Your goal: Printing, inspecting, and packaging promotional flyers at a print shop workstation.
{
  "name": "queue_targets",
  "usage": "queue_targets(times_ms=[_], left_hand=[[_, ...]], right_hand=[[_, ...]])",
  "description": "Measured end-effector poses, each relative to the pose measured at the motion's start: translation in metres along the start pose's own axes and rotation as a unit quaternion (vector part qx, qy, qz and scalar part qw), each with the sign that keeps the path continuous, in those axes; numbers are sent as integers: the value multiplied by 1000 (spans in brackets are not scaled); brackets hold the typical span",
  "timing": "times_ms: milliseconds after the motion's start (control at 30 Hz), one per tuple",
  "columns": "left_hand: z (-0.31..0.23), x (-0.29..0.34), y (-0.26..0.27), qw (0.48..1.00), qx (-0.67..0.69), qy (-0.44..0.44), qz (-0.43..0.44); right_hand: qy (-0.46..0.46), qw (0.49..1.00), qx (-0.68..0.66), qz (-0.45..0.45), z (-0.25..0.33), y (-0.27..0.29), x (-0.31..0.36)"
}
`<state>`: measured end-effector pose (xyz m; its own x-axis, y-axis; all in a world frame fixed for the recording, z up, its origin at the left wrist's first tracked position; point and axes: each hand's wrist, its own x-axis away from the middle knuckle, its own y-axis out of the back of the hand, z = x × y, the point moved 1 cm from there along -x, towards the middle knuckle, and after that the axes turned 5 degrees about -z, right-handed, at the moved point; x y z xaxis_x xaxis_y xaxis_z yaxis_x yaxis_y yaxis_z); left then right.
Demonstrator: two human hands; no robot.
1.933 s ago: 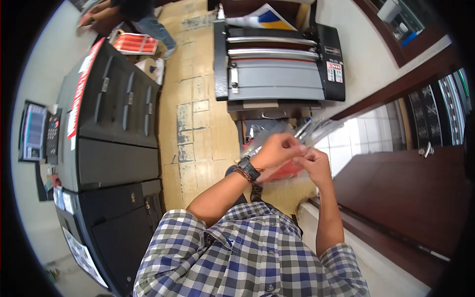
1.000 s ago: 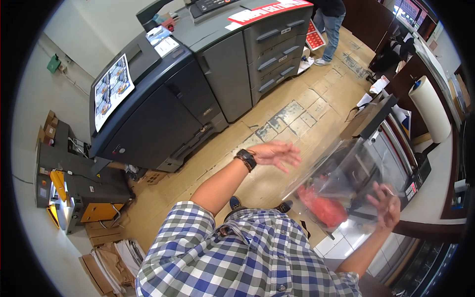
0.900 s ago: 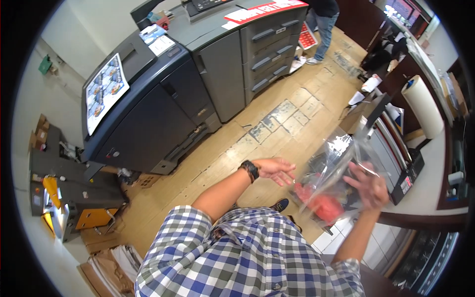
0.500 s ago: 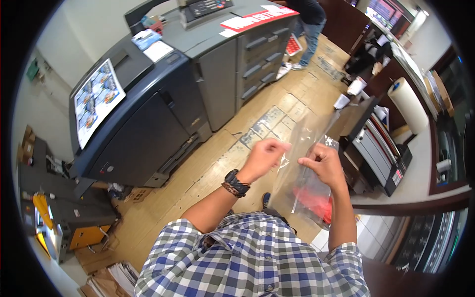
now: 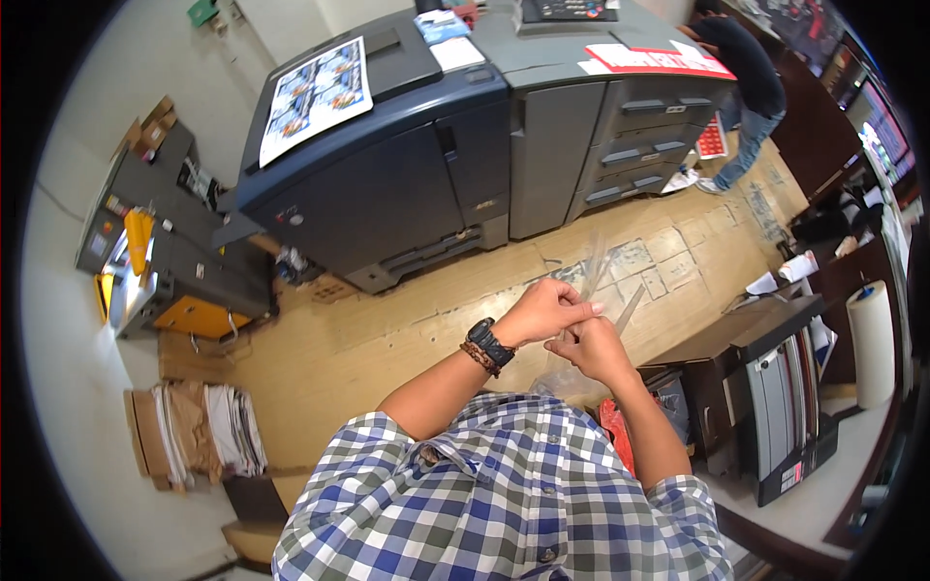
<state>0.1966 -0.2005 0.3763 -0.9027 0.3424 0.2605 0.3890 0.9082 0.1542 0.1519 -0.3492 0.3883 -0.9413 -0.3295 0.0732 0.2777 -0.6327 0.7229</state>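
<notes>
A clear plastic bag point(image 5: 564, 380) is gathered between my hands in front of my chest, its loose top edges sticking up beyond my fingers. My left hand point(image 5: 548, 310), with a dark watch and a beaded bracelet on its wrist, pinches the bunched plastic. Close beside it, almost touching, my right hand point(image 5: 595, 351) is closed on the same bag just below. Something red point(image 5: 617, 434) shows beside my right forearm, partly hidden by the arm and shirt; I cannot tell whether it is inside the bag.
A large dark printer point(image 5: 387, 184) with a printed sheet point(image 5: 320, 97) on top stands ahead. A paper cutter-like grey unit point(image 5: 787, 407) and a white roll point(image 5: 872, 344) are at right. Stacked cardboard point(image 5: 199, 436) leans at left. Another person point(image 5: 751, 77) bends at the far right.
My hands have come together, and the spread bag is now bunched between them. The view has swung right, with the printer now more directly ahead.
</notes>
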Motion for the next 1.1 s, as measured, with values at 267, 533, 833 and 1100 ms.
queue_targets(times_ms=[267,533,833,1100], left_hand=[[38,24,11,987,18,53,-149],[73,46,29,970,-88,0,-227],[6,71,-2,902,-102,-251,-336],[82,30,58,984,-47,52,-165]], right_hand=[[-7,988,-139,72,-49,-15,-9],[-43,978,-204,14,-84,-4,-35],[232,969,34,-82,-2,0,-74],[344,938,22,-23,68,-21,-74]])
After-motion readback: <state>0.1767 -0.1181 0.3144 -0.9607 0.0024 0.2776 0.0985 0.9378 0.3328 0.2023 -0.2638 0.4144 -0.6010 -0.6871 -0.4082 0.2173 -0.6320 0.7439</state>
